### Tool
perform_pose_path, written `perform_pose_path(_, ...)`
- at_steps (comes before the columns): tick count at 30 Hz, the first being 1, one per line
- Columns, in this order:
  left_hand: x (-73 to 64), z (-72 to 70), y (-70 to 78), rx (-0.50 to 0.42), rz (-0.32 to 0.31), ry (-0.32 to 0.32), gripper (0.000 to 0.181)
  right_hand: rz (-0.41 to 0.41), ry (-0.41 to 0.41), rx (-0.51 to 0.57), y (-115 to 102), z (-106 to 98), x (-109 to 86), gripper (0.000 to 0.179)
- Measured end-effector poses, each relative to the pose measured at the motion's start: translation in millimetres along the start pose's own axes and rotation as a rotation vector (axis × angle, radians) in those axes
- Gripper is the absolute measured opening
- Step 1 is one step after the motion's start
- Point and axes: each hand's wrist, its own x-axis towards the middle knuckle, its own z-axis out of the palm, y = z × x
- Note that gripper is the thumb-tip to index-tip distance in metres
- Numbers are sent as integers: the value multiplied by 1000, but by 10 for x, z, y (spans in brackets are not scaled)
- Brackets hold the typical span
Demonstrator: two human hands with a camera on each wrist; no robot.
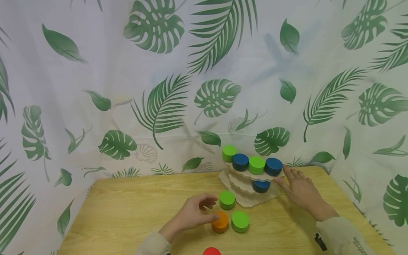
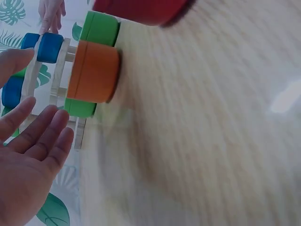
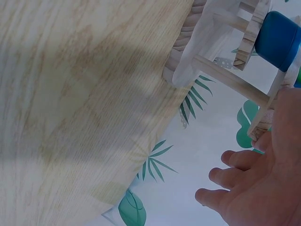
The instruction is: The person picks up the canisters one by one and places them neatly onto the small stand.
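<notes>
A wooden tiered stand (image 1: 248, 203) with scalloped edges stands at the back right. Its top tier bears a row of cylinder blocks: a green block (image 1: 229, 153), a blue block (image 1: 240, 162), another green block (image 1: 256, 165) and another blue block (image 1: 273, 166). A lower tier carries a blue block (image 1: 261, 186). My right hand (image 1: 302, 189) holds the top tier's right end between thumb and index finger, its other fingers spread. Over the orange block (image 1: 220, 223) hovers my left hand (image 1: 196, 210), fingers loosely bent with nothing between them, thumb tip overlapping the block in the head view.
On the wooden table (image 1: 127, 212), a green block (image 1: 227, 200) lies before the stand and another green block (image 1: 240, 222) beside the orange one. A red block (image 1: 211, 251) shows at the near edge. A leaf-patterned curtain (image 1: 159, 106) hangs close behind.
</notes>
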Motion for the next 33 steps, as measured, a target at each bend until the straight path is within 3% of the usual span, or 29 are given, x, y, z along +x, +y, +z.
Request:
perform_pose_path(9, -104, -5, -57, -9, -21, -80, 62, -1, -2, 3, -15, -2, 7, 79)
perform_pose_path(21, -145, 59, -107, 23, -30, -99, 66, 0, 8, -3, 19, -8, 15, 80)
perform_pose_path(33, -131, 96, -140, -12, -69, -116, 62, 1, 2, -2, -3, -4, 8, 80)
